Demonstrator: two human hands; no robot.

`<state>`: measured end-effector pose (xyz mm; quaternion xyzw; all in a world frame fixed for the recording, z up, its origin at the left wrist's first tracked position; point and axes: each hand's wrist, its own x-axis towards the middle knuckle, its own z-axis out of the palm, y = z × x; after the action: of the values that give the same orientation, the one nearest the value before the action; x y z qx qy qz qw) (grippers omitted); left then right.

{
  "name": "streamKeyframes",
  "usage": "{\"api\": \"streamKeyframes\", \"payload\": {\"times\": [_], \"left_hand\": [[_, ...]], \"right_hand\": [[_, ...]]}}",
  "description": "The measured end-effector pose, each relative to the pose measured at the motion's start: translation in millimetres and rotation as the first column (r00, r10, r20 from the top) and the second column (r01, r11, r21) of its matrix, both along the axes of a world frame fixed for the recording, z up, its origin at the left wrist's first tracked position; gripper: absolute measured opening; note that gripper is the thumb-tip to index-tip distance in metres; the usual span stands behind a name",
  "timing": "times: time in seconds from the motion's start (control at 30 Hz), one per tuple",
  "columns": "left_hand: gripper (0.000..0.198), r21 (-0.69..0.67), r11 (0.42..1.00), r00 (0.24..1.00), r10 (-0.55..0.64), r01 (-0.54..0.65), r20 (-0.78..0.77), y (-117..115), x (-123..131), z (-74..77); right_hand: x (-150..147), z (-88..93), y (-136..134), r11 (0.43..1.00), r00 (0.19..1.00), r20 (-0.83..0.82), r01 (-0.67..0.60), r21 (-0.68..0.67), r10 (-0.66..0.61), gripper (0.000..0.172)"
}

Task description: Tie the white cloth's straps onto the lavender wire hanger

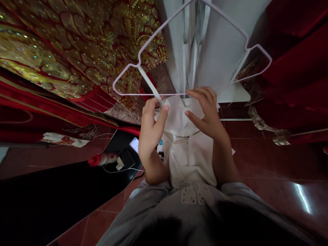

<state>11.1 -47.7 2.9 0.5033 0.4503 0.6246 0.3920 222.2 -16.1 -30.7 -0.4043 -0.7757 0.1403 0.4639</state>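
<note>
A pale pink hanger is up in front of me, with a white strap looped at its left notch and another strap at its right. Below its lower bar is a white garment, partly behind my hands. My left hand pinches the garment's top edge at the foot of the left strap, thumb in front. My right hand is beside the garment's upper right part, thumb and fingers apart. Its index fingertip is at the hanger's lower bar; whether it touches is unclear.
Gold-sequined red clothing hangs at the left, and dark red cloth at the right. A white panel stands behind the hanger. On a black table lie a lit phone and a red-capped bottle. The floor is red tile.
</note>
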Motion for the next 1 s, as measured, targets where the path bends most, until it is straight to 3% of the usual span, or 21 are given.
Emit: {"api": "streamKeyframes", "payload": {"times": [0.07, 0.13, 0.23, 0.3, 0.4, 0.47, 0.57, 0.63, 0.7, 0.77, 0.87, 0.93, 1.0], "left_hand": [[0.024, 0.039, 0.997, 0.996, -0.058, 0.061, -0.065, -10.1, -3.4, 17.2], [0.026, 0.104, 0.989, 0.995, -0.101, 0.101, -0.005, -11.1, -8.4, 34.1], [0.047, 0.176, 0.982, 0.954, -0.112, 0.063, 0.279, 2.2, -21.8, 51.9], [0.067, 0.169, 0.984, 0.881, -0.031, -0.056, 0.473, 14.7, -33.1, 54.1], [0.067, 0.056, 0.950, 0.791, 0.222, -0.307, 0.570, 28.1, -44.6, 39.5], [0.054, -0.009, 0.931, 0.800, 0.318, -0.365, 0.509, 31.0, -44.0, 22.3], [0.030, 0.009, 0.975, 0.893, 0.198, -0.220, 0.403, 29.2, -28.8, 0.5], [0.020, 0.061, 0.993, 0.923, 0.070, -0.101, 0.378, 27.3, -13.0, -5.5], [0.018, 0.116, 0.992, 0.915, 0.007, -0.058, 0.403, 26.3, 1.9, -5.6], [0.020, 0.129, 0.990, 0.903, 0.001, -0.063, 0.429, 26.2, 11.7, -3.2], [0.022, 0.056, 0.996, 0.912, 0.047, -0.076, 0.408, 27.1, 15.2, -0.9], [0.023, 0.001, 0.996, 0.914, 0.078, -0.086, 0.397, 28.4, 13.7, -1.5], [0.024, -0.016, 0.995, 0.910, 0.096, -0.098, 0.404, 30.0, 12.5, -3.3]], "right_hand": [[0.0, 0.2, 0.3, 1.000, 1.000, -0.002, -0.012, 0.001, 0.012, 0.052], [2.2, 1.5, -0.1, 1.000, 1.000, -0.009, -0.014, 0.002, 0.014, 0.050], [8.9, 3.2, -0.3, 1.000, 1.000, -0.019, 0.003, 0.010, -0.003, 0.046], [13.5, 3.5, -0.2, 0.999, 0.999, -0.030, 0.026, 0.021, -0.026, 0.043], [16.4, 3.6, -0.4, 0.998, 0.997, -0.068, 0.047, 0.041, -0.045, 0.040], [14.8, 4.6, -1.6, 0.998, 0.995, -0.082, 0.054, 0.039, -0.050, 0.039], [8.9, 8.0, -4.9, 0.998, 0.996, -0.070, 0.061, 0.023, -0.059, 0.041], [5.1, 8.9, -6.6, 0.998, 0.997, -0.060, 0.045, 0.033, -0.043, 0.040], [3.8, 5.3, -5.7, 0.996, 0.992, -0.114, 0.057, 0.076, -0.048, 0.034], [6.6, -3.8, -1.0, 0.971, 0.940, -0.316, 0.184, 0.153, -0.128, 0.029], [17.8, -22.4, 10.9, 0.904, 0.757, -0.615, 0.396, 0.163, -0.220, 0.033], [24.4, -30.9, 17.1, 0.932, 0.721, -0.655, 0.356, 0.072, -0.225, 0.038], [25.2, -32.6, 18.4, 0.972, 0.725, -0.658, 0.231, -0.046, -0.203, 0.038]]}}
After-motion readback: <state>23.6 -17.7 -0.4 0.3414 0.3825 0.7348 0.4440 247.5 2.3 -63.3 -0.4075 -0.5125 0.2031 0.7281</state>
